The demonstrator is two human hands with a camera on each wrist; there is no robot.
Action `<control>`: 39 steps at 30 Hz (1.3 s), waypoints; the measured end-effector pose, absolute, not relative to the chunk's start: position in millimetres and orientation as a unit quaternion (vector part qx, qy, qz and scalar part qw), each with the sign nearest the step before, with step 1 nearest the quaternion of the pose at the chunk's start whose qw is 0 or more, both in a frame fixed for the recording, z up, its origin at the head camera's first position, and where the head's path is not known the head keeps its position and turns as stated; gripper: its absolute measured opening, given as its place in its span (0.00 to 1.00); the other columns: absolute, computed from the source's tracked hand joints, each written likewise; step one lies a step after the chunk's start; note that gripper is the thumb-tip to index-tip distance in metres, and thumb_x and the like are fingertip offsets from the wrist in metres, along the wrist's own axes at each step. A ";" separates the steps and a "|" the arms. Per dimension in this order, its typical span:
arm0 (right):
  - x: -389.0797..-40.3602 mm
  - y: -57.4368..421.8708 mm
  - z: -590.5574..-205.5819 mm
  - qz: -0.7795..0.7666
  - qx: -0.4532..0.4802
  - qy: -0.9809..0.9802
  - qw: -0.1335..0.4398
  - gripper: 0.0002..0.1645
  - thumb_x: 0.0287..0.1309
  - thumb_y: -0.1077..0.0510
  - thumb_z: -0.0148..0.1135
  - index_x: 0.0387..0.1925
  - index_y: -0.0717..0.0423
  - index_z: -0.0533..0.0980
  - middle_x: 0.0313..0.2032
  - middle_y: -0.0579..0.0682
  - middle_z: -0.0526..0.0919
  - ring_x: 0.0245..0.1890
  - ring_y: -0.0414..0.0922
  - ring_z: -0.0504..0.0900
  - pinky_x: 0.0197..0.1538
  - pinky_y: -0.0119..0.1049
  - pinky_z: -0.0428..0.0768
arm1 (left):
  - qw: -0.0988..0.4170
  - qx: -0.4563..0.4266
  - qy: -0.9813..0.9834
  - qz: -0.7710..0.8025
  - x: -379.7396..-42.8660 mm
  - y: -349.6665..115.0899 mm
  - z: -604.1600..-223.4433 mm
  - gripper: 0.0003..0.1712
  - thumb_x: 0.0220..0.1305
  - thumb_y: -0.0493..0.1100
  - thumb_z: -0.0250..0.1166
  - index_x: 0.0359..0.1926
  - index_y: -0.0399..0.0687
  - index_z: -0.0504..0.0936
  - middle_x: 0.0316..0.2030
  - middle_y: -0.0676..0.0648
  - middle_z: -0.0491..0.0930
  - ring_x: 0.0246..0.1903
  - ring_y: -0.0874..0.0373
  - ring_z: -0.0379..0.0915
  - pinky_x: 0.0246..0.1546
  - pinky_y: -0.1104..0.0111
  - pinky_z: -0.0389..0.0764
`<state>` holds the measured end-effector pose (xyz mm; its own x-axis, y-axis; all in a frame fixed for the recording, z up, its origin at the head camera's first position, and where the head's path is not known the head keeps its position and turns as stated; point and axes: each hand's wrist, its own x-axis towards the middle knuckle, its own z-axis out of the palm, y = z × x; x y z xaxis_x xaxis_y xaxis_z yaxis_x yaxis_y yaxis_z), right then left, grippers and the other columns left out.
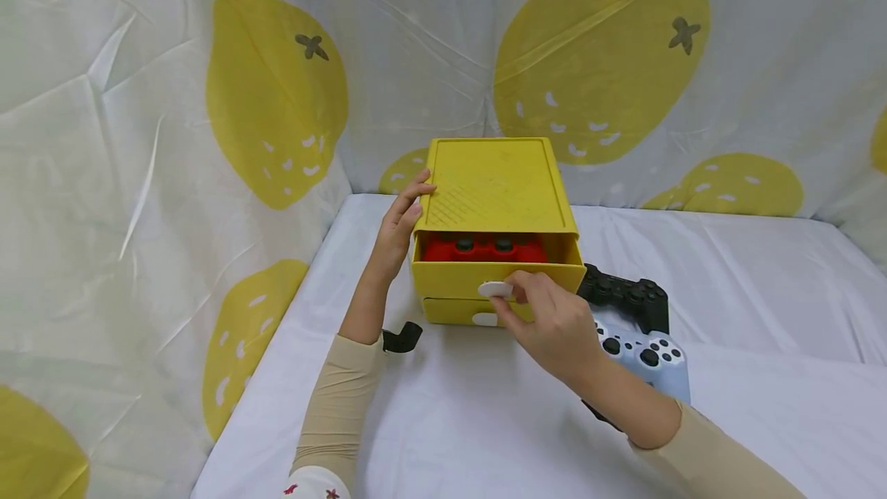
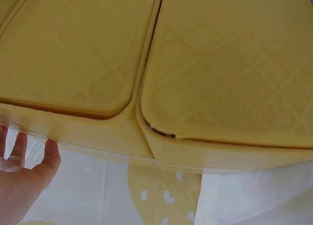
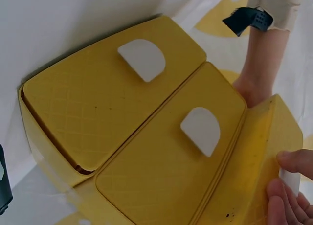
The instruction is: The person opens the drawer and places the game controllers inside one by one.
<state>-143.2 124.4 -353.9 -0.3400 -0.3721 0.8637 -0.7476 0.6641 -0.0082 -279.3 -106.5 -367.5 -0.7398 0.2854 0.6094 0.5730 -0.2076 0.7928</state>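
A yellow drawer box (image 1: 492, 183) stands on the white cloth, its top drawer (image 1: 443, 279) pulled partly out. Inside that drawer lies a red game controller (image 1: 478, 249), the front part hidden by the drawer front. My right hand (image 1: 561, 326) pinches the drawer's white handle (image 1: 495, 289) between thumb and fingers. Along the box's upper left edge, my left hand (image 1: 400, 222) rests with fingers extended, touching the side. In the right wrist view, two closed drawer fronts show, each with a white half-round handle (image 3: 200, 131).
Right of the box lie a black game controller (image 1: 634, 299) and a light blue one (image 1: 651, 364), partly covered by my right forearm. A dark device (image 1: 403, 337) is strapped at my left wrist. Lemon-printed cloth walls (image 1: 416, 60) rise behind and on the left.
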 end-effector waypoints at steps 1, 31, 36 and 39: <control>-145.0 124.3 -354.1 0.207 0.353 -0.790 0.456 0.20 0.67 0.50 0.56 0.35 0.67 0.74 0.23 0.54 0.77 0.18 0.45 0.76 0.18 0.33 0.75 | 0.103 -0.345 -0.622 -0.696 -279.5 -106.4 -367.6 0.28 0.70 0.46 0.47 0.61 0.26 0.66 0.73 0.41 0.55 0.73 0.56 0.45 0.70 0.56 0.47; -180.4 123.6 -358.8 0.196 0.346 -0.780 0.483 0.16 0.54 0.60 0.69 0.36 0.68 0.75 0.23 0.56 0.77 0.17 0.47 0.75 0.16 0.36 0.74 | 0.107 -0.340 -0.626 -0.694 -280.0 -106.8 -366.1 0.27 0.70 0.44 0.46 0.61 0.27 0.67 0.73 0.42 0.55 0.73 0.57 0.45 0.70 0.57 0.47; -184.5 123.2 -359.8 0.197 0.342 -0.782 0.482 0.21 0.42 0.65 0.75 0.37 0.69 0.74 0.23 0.57 0.77 0.18 0.48 0.76 0.17 0.37 0.75 | 0.106 -0.340 -0.624 -0.695 -279.0 -106.7 -366.2 0.26 0.70 0.43 0.46 0.61 0.25 0.66 0.73 0.40 0.55 0.73 0.55 0.45 0.70 0.57 0.46; -186.1 123.7 -360.2 0.198 0.340 -0.784 0.480 0.20 0.42 0.65 0.75 0.36 0.69 0.74 0.23 0.57 0.77 0.19 0.48 0.77 0.19 0.38 0.77 | 0.104 -0.339 -0.623 -0.697 -278.4 -106.3 -365.9 0.27 0.70 0.43 0.46 0.60 0.25 0.66 0.73 0.40 0.55 0.73 0.55 0.45 0.70 0.56 0.46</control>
<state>-186.1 123.7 -360.2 -0.3085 -0.3427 0.8873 -0.7232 0.6905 0.0152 -278.4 -106.3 -365.9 -0.7490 0.2768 0.6020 0.5673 -0.2015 0.7985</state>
